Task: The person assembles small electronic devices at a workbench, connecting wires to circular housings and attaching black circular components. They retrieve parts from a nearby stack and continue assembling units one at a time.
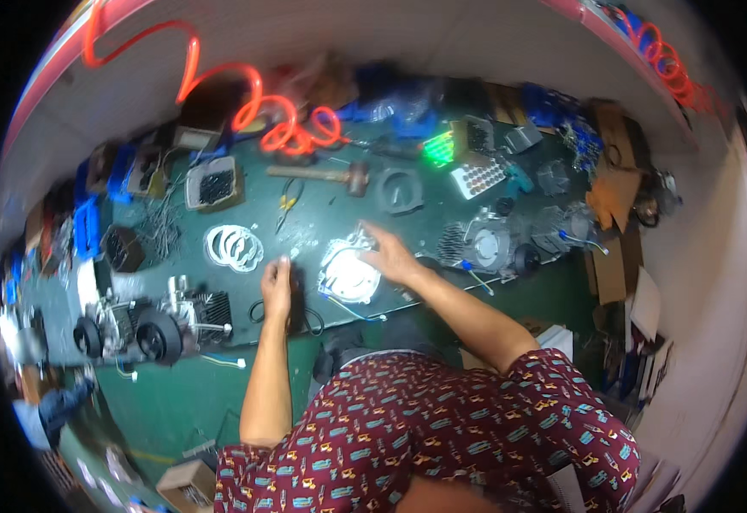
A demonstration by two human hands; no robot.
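Observation:
A bright silver metal housing (352, 275) lies on the green bench in front of me, with a cable at its lower edge. My right hand (393, 258) is at its upper right side, fingers stretched and apart; whether it touches the metal is hard to tell. To the left of the housing, my left hand (277, 289) is raised with thumb and fingers pinched together. Anything between those fingertips is too small to make out. Several thin pale ring gaskets (234, 248) lie just beyond it. Pliers with yellow handles (287, 203) rest farther back.
A mallet (352, 177) and a grey ring-shaped part (399, 190) lie behind the housing. Small engines stand left (187, 318) and right (486, 244). A bin of dark small parts (213, 184) sits back left. A red coiled air hose (275, 120) hangs over the back.

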